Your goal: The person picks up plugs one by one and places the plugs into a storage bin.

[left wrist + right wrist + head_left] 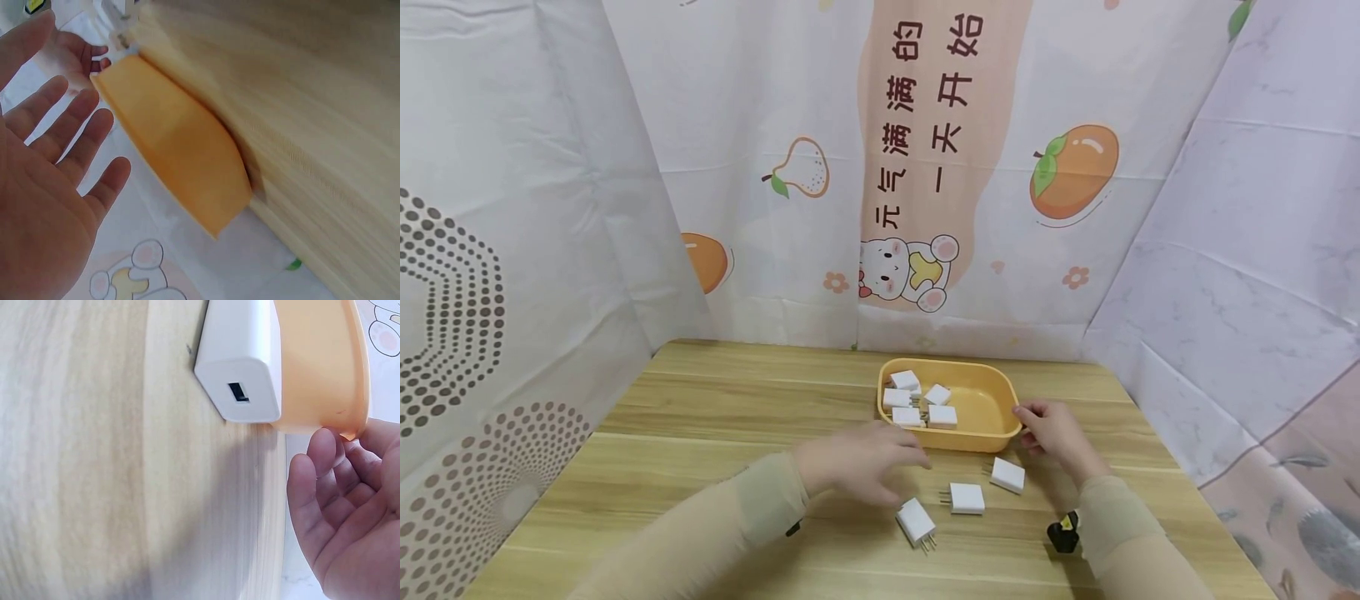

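Observation:
My right hand [1054, 433] pinches the right end of a yellow plastic basket [981, 440]; in the right wrist view its fingers [325, 453] bend at the basket's rim. Several white USB charger plugs [942, 417] lie in the basket's left part. My left hand [861, 460], slightly blurred, hovers in front of the basket with nothing in it; the left wrist view shows its fingers [94, 140] spread. Just beyond its fingertips lies a charger [916, 522], prongs toward me. Two more chargers, a middle one [966, 498] and a right one [1007, 475], have prongs pointing left.
A wooden table [715, 417] bears everything. Near my right forearm a small black object with a yellow mark [1063, 532] shows. Printed cloth curtains [760, 250] hang behind the table and at both sides.

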Available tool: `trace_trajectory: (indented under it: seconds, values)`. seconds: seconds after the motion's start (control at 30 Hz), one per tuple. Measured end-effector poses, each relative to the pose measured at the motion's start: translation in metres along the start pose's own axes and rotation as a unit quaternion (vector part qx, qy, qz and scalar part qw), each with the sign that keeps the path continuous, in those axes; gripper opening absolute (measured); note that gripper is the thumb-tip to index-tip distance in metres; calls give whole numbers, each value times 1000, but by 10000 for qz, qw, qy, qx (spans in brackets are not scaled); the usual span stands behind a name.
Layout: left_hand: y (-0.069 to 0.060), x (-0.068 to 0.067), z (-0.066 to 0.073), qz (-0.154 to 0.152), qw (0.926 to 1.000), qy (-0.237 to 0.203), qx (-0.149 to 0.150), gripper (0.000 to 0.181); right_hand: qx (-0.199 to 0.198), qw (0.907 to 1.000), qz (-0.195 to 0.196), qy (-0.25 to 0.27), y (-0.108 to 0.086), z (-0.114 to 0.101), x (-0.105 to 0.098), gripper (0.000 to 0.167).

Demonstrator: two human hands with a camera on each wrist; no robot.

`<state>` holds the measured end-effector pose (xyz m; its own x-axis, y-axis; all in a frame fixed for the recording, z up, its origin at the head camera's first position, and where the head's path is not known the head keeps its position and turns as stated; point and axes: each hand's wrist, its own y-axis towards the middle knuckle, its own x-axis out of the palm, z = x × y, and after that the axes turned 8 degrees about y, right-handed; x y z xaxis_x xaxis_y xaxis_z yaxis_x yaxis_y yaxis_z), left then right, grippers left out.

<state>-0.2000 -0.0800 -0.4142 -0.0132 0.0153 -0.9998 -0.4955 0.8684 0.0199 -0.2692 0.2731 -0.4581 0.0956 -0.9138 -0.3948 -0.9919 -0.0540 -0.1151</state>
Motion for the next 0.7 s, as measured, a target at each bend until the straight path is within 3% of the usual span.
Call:
trace_trajectory:
  seconds: [0.23, 0.7]
  values:
    - [5, 6, 10, -285, 9991, 73, 293, 58, -33, 10000, -6, -43, 2, 1, -1, 38]
    - [11, 15, 16, -346, 9980, 174, 495, 61, 34, 9999, -2, -134, 3, 3, -1, 41]
